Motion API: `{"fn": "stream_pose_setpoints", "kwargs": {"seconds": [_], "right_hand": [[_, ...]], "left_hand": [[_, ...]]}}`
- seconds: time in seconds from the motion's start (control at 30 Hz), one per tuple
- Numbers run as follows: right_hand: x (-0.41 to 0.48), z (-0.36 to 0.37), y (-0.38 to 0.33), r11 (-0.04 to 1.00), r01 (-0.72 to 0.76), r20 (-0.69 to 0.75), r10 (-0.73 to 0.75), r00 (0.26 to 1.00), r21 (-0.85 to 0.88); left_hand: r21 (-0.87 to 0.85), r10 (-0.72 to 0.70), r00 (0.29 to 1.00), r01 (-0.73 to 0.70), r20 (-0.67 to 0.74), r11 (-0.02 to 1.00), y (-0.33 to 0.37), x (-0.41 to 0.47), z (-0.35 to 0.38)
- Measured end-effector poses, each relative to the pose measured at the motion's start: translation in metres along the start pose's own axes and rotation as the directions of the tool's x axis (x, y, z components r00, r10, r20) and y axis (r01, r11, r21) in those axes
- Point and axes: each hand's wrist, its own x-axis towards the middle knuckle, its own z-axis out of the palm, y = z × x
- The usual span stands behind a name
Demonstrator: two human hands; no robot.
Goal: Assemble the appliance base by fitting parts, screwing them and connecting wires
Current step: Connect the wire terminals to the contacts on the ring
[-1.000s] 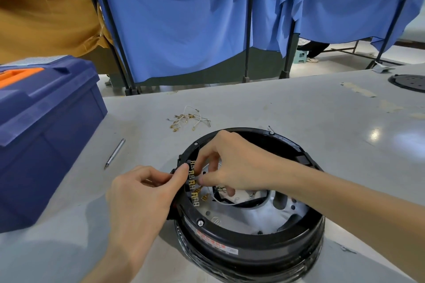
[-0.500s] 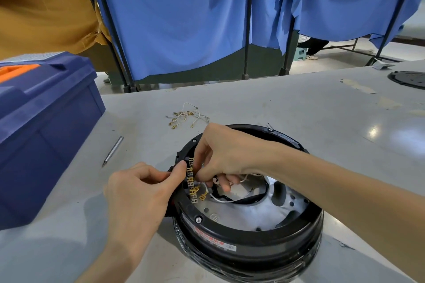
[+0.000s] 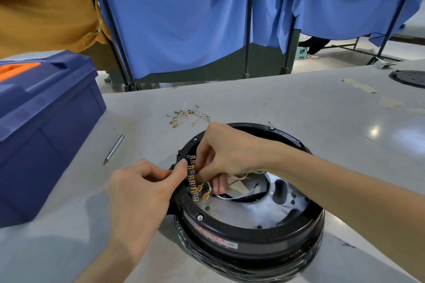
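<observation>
A round black appliance base (image 3: 253, 234) with a silver metal inner plate sits on the grey table. On its left inner rim stands a black terminal block (image 3: 192, 179) with a row of brass tabs. My left hand (image 3: 140, 193) grips the rim and block from outside, thumb against the block. My right hand (image 3: 227, 154) reaches into the base and pinches a white wire (image 3: 241, 196) at the block. Two brass spade connectors (image 3: 202, 191) hang loose beside the tabs.
A bundle of spare white wires with brass terminals (image 3: 186, 115) lies behind the base. A metal pen-like tool (image 3: 114, 149) lies to the left, next to a large blue toolbox (image 3: 43, 131). A black round part (image 3: 409, 78) sits at the far right. Blue curtains hang behind the table.
My right hand has shifted slightly along the terminal block and drawn the white wire further into sight. The left hand has kept its hold on the rim.
</observation>
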Motion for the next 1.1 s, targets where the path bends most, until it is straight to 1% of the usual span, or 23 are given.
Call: {"fn": "stream_pose_setpoints", "kwargs": {"seconds": [0.17,0.47,0.83,1.0,1.1], "right_hand": [[-0.0036,-0.0013,0.0039,0.998,0.042,-0.04,-0.04,0.998,0.043],[-0.0054,0.0006,0.0045,0.998,0.049,-0.072,-0.045,0.996,0.044],[-0.003,-0.0022,0.0008,0.998,0.018,-0.044,-0.021,0.999,-0.056],[-0.0039,-0.0012,-0.0019,0.999,-0.002,-0.05,-0.001,0.999,-0.052],[-0.0075,0.001,-0.0023,0.999,-0.041,-0.089,0.04,0.995,-0.002]], "left_hand": [[-0.006,0.008,1.0,-0.008,0.005,1.0,-0.0018,0.0009,-0.0006],[-0.001,0.018,1.0,-0.018,-0.013,1.0,-0.0005,-0.0011,0.0005],[-0.001,0.032,0.999,-0.032,-0.009,0.999,-0.0034,-0.0006,0.0017],[0.005,0.037,0.999,-0.037,-0.013,0.999,-0.0034,-0.0004,0.0018],[0.013,0.041,0.999,-0.041,-0.017,0.999,-0.0023,-0.0014,0.0021]]}}
